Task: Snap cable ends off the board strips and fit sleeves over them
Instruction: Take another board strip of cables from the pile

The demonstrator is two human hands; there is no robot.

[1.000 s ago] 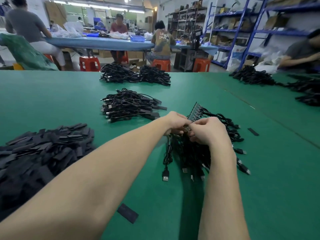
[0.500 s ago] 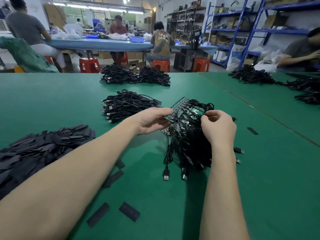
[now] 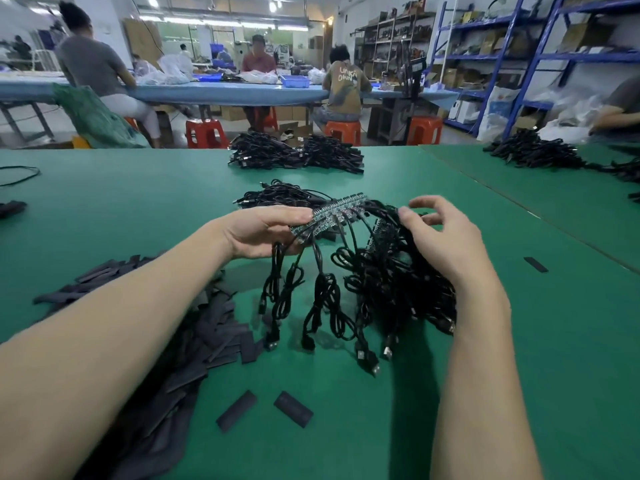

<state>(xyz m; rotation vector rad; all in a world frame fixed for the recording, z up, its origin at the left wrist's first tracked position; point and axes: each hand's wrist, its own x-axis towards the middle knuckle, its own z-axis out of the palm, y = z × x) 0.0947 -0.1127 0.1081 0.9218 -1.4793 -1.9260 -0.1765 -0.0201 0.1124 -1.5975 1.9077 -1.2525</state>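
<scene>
A green board strip [image 3: 337,209] with a row of black cable ends soldered along it is lifted above the green table. My left hand [image 3: 266,233] grips its near left end, thumb on top. Several black cables [image 3: 322,296] hang from the strip down to the table, USB plugs at their ends. My right hand [image 3: 440,237] rests with loosely spread fingers on a thick bundle of more cables [image 3: 398,271], where a second strip partly shows. A heap of flat black sleeves [image 3: 194,341] lies at the lower left, under my left forearm.
Two loose sleeves [image 3: 292,408] lie near the front, another [image 3: 535,264] at the right. Cable piles sit behind the strip [image 3: 273,195], at the table's far edge [image 3: 294,152] and on the right table [image 3: 533,152]. People sit at a blue bench beyond.
My left hand has taken hold of one strip and lifted it, so its cables now hang apart from the bundle. My right hand has opened and rests on the remaining bundle.
</scene>
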